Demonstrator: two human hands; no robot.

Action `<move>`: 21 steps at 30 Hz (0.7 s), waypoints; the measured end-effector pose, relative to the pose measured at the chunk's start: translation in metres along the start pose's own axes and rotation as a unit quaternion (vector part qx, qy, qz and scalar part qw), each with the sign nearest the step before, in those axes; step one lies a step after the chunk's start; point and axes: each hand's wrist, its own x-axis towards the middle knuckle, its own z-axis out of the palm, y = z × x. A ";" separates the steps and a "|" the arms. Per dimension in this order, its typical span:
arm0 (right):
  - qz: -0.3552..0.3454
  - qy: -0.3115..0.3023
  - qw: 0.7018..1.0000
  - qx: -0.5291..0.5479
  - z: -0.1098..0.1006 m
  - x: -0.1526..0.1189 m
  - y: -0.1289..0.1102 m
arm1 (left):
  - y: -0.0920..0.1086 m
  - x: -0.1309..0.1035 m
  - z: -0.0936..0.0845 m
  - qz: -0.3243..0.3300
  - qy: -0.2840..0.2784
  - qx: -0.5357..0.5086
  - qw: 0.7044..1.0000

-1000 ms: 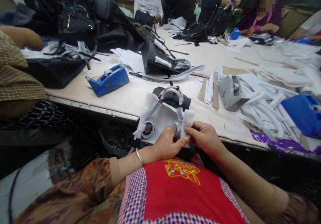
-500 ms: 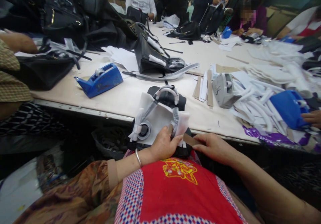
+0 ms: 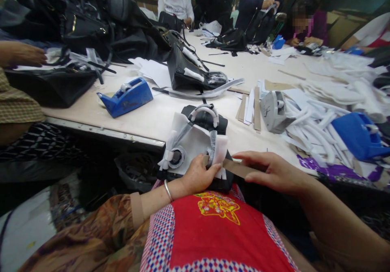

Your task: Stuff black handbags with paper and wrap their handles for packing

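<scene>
A black bag [image 3: 224, 127] leans on the table edge above my lap, with white paper [image 3: 191, 144] over its front and a wrapped handle [image 3: 204, 110] arching on top. My left hand [image 3: 199, 174] is closed on the bag's lower right part, near the end of a brown cardboard strip [image 3: 239, 168]. The strip runs right from the bag to my right hand [image 3: 271, 173], whose thumb and fingers are apart around its outer end. On the bag's left, clear wrap circles a dark ring [image 3: 176, 157].
A blue tape dispenser [image 3: 128, 97] and another black bag [image 3: 183, 70] lie on the table [image 3: 158, 117]. To the right are a grey dispenser [image 3: 274, 111], a blue one [image 3: 358, 136] and white tubes [image 3: 317, 129]. A person's hand [image 3: 26, 53] is at left; others work behind.
My right hand has moved slightly right and its fingers have spread, showing more of the cardboard strip. My left hand stays at the bag. The view has shifted a little.
</scene>
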 end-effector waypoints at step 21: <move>-0.389 -0.119 0.835 -0.369 0.030 0.109 -0.027 | -0.008 0.003 -0.001 0.165 -0.012 -0.057 0.985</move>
